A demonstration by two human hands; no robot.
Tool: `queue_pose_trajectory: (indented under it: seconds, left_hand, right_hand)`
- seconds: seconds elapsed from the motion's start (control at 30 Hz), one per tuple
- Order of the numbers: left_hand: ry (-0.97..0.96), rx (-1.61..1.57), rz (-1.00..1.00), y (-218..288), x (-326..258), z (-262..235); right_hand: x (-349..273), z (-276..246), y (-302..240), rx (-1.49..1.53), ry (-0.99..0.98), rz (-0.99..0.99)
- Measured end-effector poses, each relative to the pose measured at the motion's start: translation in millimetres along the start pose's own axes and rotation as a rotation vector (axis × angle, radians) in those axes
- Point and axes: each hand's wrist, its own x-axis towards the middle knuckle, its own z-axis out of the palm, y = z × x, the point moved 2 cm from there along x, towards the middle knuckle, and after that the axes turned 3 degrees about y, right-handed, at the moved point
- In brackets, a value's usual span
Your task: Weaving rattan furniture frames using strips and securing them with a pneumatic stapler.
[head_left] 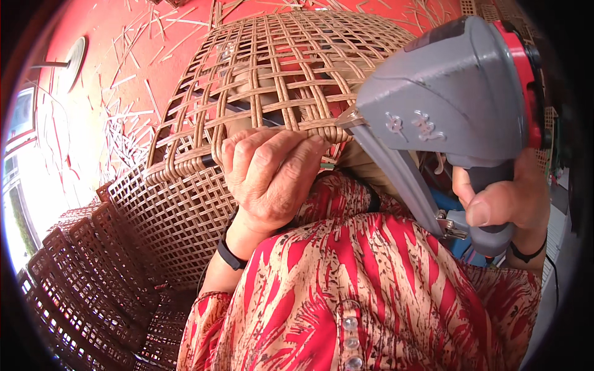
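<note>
A tan woven rattan panel (272, 68) with an open lattice lies across my lap, its near edge wrapped in rattan strip. My left hand (269, 173) is closed over that near edge, knuckles up, with the fingertips hidden. In my right hand (510, 201) is a grey staple gun (445, 93) with a red rear cap, gripped by its dark handle. The staple gun's nose touches or nearly touches the wrapped edge, just right of my left hand. Its long magazine slants down toward my lap.
Stacked brown woven rattan pieces (80, 290) stand at the lower left, and another woven lattice (179, 222) is below the panel. Cut rattan strips (130, 117) litter the red floor (93, 25). A round-based stand (75, 63) is at the far left.
</note>
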Motion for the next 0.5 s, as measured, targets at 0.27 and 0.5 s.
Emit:
queue_pose_trajectory:
  seconds: [0.27,0.5]
  left_hand:
    - [-0.007,0.007,0.021,-2,-6,-4]
    - [-0.021,-0.004,0.003,-7,-10,-4]
  right_hand:
    - [4,11,-7,0.043,-0.026,0.015]
    - [6,12,-6,-0.004,-0.031,0.032]
